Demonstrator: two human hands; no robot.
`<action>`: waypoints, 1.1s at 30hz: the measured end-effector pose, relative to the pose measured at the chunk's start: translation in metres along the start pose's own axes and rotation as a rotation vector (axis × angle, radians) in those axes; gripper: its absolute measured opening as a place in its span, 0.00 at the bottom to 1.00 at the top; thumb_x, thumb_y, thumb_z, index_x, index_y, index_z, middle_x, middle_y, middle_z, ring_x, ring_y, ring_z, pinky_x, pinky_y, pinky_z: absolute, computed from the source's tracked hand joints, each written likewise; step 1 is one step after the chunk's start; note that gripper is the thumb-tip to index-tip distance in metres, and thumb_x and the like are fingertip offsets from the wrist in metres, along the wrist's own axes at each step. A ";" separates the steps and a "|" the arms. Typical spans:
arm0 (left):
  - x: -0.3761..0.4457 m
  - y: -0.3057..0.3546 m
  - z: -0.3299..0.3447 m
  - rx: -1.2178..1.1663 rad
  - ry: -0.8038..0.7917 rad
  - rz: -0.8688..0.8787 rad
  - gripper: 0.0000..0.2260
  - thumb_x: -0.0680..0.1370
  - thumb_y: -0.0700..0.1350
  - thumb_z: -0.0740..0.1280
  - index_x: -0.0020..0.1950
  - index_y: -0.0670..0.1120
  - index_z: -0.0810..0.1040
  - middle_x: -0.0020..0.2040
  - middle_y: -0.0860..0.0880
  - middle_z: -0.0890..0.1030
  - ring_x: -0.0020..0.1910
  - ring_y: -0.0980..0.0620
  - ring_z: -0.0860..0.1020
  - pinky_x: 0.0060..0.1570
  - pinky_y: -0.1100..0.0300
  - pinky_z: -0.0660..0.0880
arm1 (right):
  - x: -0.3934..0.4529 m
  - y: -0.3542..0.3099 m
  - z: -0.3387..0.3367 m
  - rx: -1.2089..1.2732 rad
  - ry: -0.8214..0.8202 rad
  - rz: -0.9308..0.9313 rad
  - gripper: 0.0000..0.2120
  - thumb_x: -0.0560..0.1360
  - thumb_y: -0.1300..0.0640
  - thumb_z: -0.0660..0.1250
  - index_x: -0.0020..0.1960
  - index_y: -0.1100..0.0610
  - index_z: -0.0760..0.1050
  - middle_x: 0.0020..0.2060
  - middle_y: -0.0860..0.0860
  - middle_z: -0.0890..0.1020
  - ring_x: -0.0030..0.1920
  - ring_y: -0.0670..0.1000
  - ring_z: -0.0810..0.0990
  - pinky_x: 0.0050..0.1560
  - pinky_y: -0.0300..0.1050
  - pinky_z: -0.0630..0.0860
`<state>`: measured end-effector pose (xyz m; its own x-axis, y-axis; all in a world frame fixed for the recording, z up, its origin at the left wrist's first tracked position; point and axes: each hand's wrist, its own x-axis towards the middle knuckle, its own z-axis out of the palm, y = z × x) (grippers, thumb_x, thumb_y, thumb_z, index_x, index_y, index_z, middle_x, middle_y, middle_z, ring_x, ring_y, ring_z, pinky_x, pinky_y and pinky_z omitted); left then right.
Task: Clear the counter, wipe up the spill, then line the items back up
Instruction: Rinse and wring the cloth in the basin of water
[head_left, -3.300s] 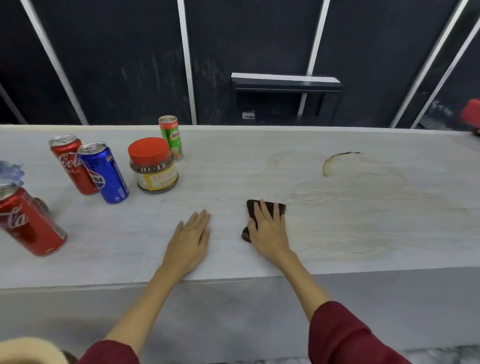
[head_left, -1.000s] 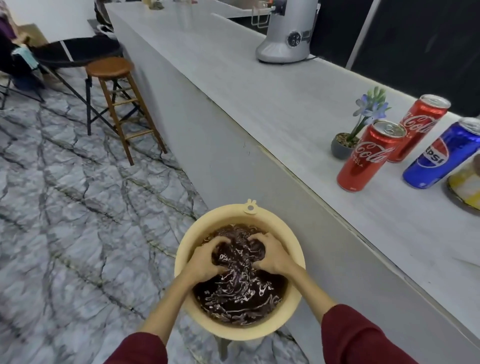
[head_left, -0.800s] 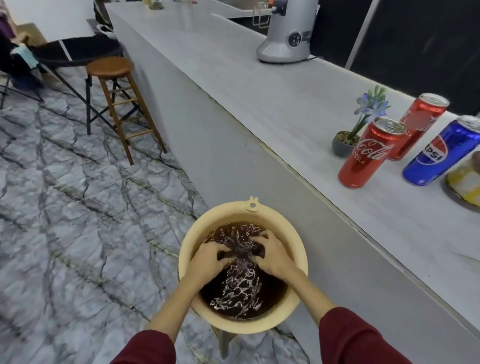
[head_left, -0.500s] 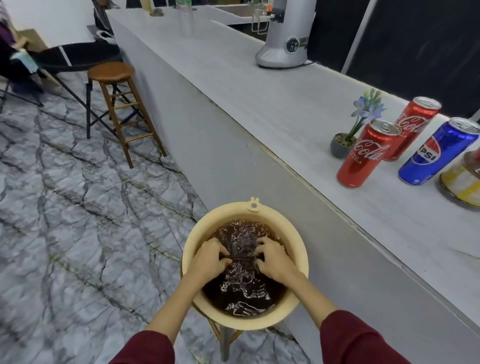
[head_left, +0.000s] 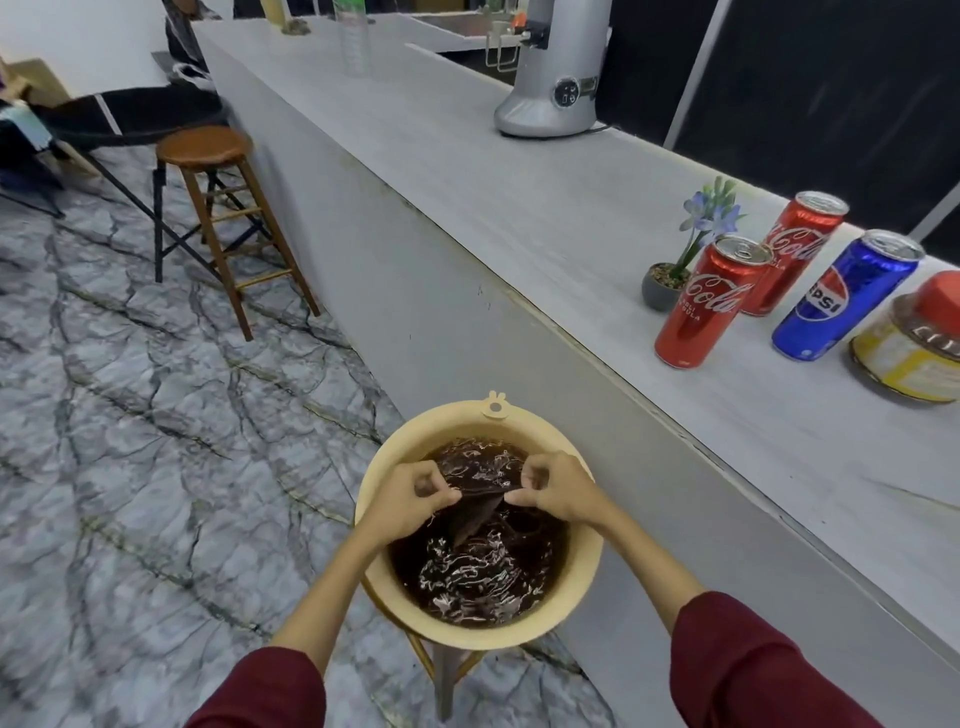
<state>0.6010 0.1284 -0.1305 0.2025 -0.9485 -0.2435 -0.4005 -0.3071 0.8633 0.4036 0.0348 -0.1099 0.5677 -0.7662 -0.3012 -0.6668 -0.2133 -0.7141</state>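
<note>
A beige basin (head_left: 582, 587) of dark rippling water sits on a stool beside the counter (head_left: 519, 218). My left hand (head_left: 410, 501) and my right hand (head_left: 558, 491) each pinch a top edge of the brown cloth (head_left: 475, 517), which hangs between them just above the water. On the counter to the right stand two red Coca-Cola cans (head_left: 704, 306) (head_left: 792, 249), a blue Pepsi can (head_left: 841, 299), a red-lidded jar (head_left: 914, 345) and a small potted flower (head_left: 670, 273).
A grey appliance (head_left: 553, 78) stands further along the counter, with a clear bottle (head_left: 353, 39) beyond it. A wooden bar stool (head_left: 208, 182) and a dark folding chair (head_left: 119, 124) stand on the marbled floor to the left.
I turned from wiping the counter to the basin. My hands, which were kneading the cloth under the water, have now lifted it out by its top edge.
</note>
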 end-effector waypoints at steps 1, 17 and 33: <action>0.002 -0.001 0.001 0.003 0.007 -0.012 0.12 0.71 0.41 0.72 0.31 0.49 0.72 0.33 0.49 0.81 0.33 0.56 0.78 0.37 0.56 0.75 | 0.000 0.000 -0.003 0.049 -0.041 0.004 0.15 0.69 0.58 0.73 0.30 0.53 0.68 0.29 0.45 0.73 0.31 0.43 0.69 0.36 0.36 0.67; 0.023 0.001 0.023 0.368 -0.080 -0.104 0.07 0.73 0.45 0.70 0.48 0.44 0.83 0.40 0.51 0.78 0.41 0.55 0.74 0.42 0.66 0.66 | 0.021 0.005 0.019 -0.258 -0.206 0.132 0.06 0.71 0.65 0.65 0.48 0.61 0.76 0.41 0.52 0.75 0.43 0.52 0.74 0.38 0.40 0.70; 0.026 0.007 0.007 0.387 0.023 -0.055 0.07 0.75 0.43 0.67 0.51 0.45 0.82 0.44 0.50 0.80 0.38 0.54 0.75 0.39 0.64 0.69 | 0.027 -0.005 0.010 -0.153 -0.075 0.070 0.06 0.74 0.63 0.65 0.39 0.58 0.70 0.34 0.50 0.73 0.34 0.48 0.69 0.36 0.44 0.66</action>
<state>0.5975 0.1007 -0.1342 0.2512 -0.9292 -0.2711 -0.6948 -0.3682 0.6178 0.4266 0.0212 -0.1205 0.5478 -0.7361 -0.3977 -0.7687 -0.2552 -0.5865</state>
